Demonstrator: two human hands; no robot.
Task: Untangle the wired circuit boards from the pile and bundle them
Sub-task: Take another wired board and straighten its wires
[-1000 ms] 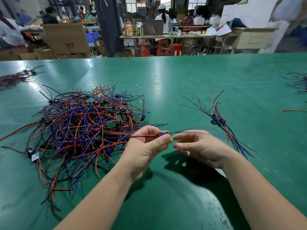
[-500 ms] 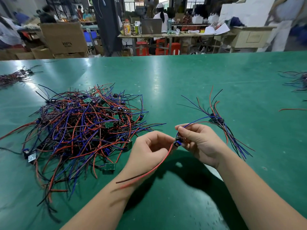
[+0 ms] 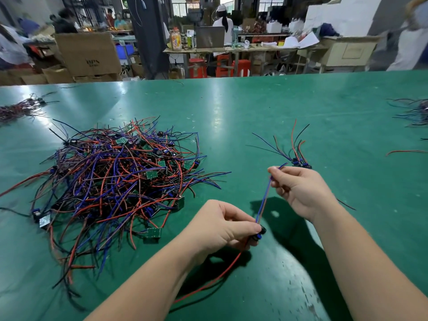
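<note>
A big tangled pile of small green circuit boards with red, blue and black wires lies on the green table at the left. My left hand pinches one small wired board free of the pile, its red and black wires trailing down toward me. My right hand pinches that board's blue wires, which run straight between the two hands. Just beyond my right hand lies a small sorted bundle of boards with wires fanned out.
The green table stretches far ahead. Another wire bunch lies at the far left, more wires at the far right edge, and a loose red wire nearby. Cardboard boxes, benches and people stand beyond the table.
My hands have drawn apart: the left moved down toward me with the board, the right rose and slid along the blue wires, pulling them straight.
</note>
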